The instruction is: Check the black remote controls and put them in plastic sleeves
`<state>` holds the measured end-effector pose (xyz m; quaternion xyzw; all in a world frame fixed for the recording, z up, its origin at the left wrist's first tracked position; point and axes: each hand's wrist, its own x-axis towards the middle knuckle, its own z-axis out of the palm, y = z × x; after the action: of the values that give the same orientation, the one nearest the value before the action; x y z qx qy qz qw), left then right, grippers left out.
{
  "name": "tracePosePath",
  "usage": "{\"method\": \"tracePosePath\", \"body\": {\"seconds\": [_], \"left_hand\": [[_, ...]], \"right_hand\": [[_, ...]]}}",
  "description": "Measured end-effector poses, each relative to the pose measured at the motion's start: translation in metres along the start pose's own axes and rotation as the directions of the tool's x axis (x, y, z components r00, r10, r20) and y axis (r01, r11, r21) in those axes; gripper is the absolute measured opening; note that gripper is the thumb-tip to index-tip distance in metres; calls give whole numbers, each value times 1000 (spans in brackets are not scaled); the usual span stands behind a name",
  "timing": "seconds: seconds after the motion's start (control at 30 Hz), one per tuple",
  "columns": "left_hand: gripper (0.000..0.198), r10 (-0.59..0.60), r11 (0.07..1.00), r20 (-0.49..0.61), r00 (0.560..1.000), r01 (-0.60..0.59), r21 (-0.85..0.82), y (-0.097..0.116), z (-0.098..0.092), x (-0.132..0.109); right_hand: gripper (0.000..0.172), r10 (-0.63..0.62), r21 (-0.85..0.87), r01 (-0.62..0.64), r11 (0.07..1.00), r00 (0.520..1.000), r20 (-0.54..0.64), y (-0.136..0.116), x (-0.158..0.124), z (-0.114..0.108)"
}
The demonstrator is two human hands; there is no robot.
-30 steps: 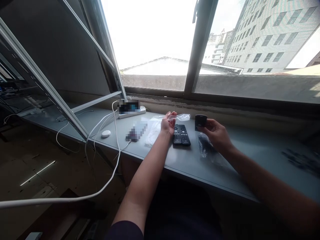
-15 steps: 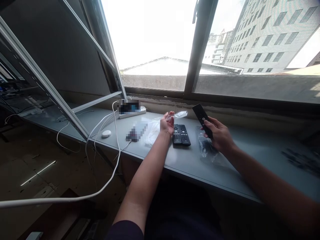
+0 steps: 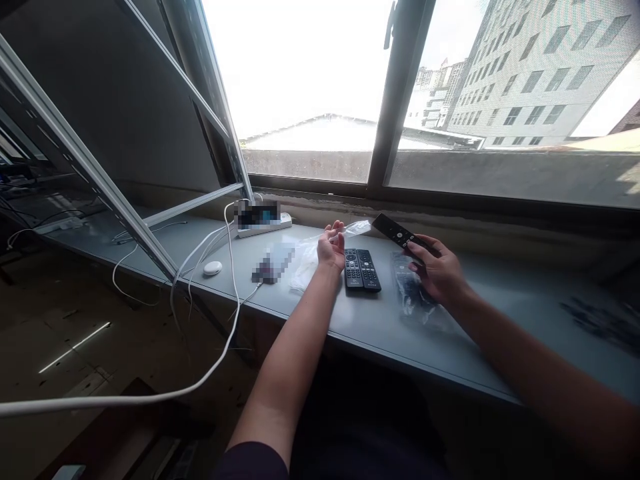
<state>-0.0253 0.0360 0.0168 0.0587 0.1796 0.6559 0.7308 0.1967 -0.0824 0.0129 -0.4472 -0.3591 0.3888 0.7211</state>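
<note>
My left hand [image 3: 332, 247] is closed on a clear plastic bag [image 3: 357, 229], whose end sticks out to the right past my fingers. In my right hand [image 3: 440, 270] is a black remote control [image 3: 399, 232], tilted, its far end close to the end of the bag. Two black remotes [image 3: 361, 270] lie side by side on the grey table below and between my hands. Beneath my right hand lies a plastic-wrapped dark item [image 3: 413, 293], partly hidden by the hand. More clear plastic bags [image 3: 304, 267] lie left of my left wrist.
A white power strip [image 3: 265, 225] stands against the wall, with white cables [image 3: 233, 267] looping over the table edge. A round white object [image 3: 213, 268] and a blurred-out item [image 3: 274, 263] lie left. A metal frame [image 3: 110, 193] slants across the left side, and windows stand behind.
The remote in my right hand has turned flatter and moved left, its far end now near the bag. My left hand has shifted slightly left, still holding the bag.
</note>
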Motion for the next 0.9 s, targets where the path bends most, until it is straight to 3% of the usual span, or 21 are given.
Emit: {"method": "tracePosePath", "body": {"seconds": [0.23, 0.4, 0.7, 0.9], "left_hand": [[58, 37, 999, 1, 999, -37, 14, 2, 1, -3], [67, 45, 999, 17, 999, -44, -24, 3, 5, -7], [52, 4, 1000, 124, 992, -6, 21, 0, 8, -12], [48, -18, 997, 206, 978, 2, 80, -2, 5, -13]], "right_hand": [[41, -6, 136, 18, 991, 996, -84, -2, 10, -7], [31, 25, 151, -11, 988, 996, -87, -5, 10, -9], [21, 91, 190, -86, 978, 996, -19, -14, 0, 2], [6, 141, 241, -124, 963, 989, -51, -20, -3, 6]]}}
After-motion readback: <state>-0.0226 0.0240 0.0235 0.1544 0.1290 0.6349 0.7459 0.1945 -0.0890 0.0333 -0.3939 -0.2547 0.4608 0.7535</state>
